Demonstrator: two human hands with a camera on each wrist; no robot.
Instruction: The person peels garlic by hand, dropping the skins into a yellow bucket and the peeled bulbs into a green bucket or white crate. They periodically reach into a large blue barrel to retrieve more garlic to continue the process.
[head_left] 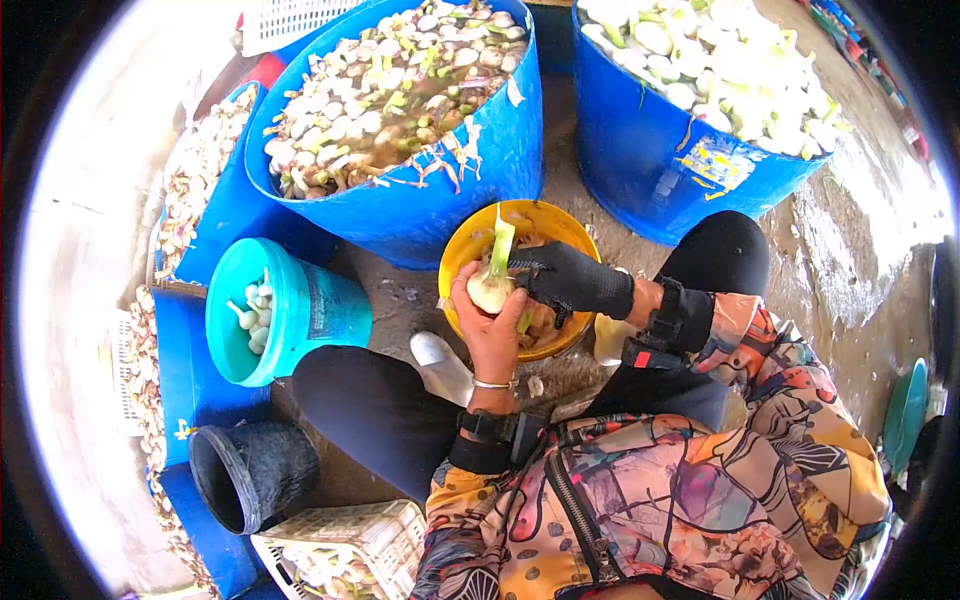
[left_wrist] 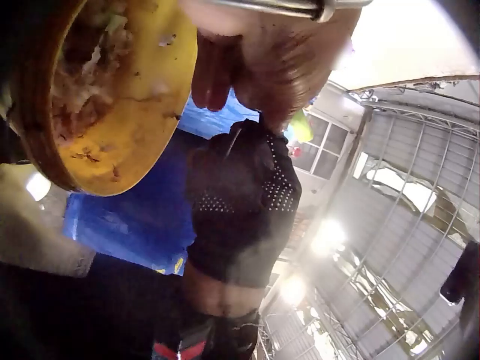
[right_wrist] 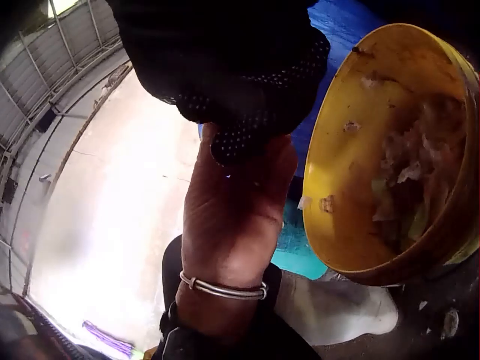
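Observation:
In the head view a pale garlic bulb (head_left: 490,290) with a thick green stem (head_left: 501,250) stands upright over the yellow bucket (head_left: 450,262). My bare left hand (head_left: 490,335) grips it from below, thumb and fingers round its sides. My right hand (head_left: 570,280), in a black dotted glove, has its curled fingers on the bulb beside the stem. The glove (right_wrist: 255,112) covers the bulb in the right wrist view. From the left wrist, the gloved hand (left_wrist: 244,172) meets the bare fingers (left_wrist: 217,82). Pale peelings (right_wrist: 424,165) lie inside the bucket.
Two large blue tubs (head_left: 500,150) (head_left: 640,185) full of bulbs stand ahead. On the left are a turquoise bucket (head_left: 340,310) with several bulbs, a black bucket (head_left: 285,465) on its side and a white crate (head_left: 390,535). My knees (head_left: 370,410) flank the yellow bucket.

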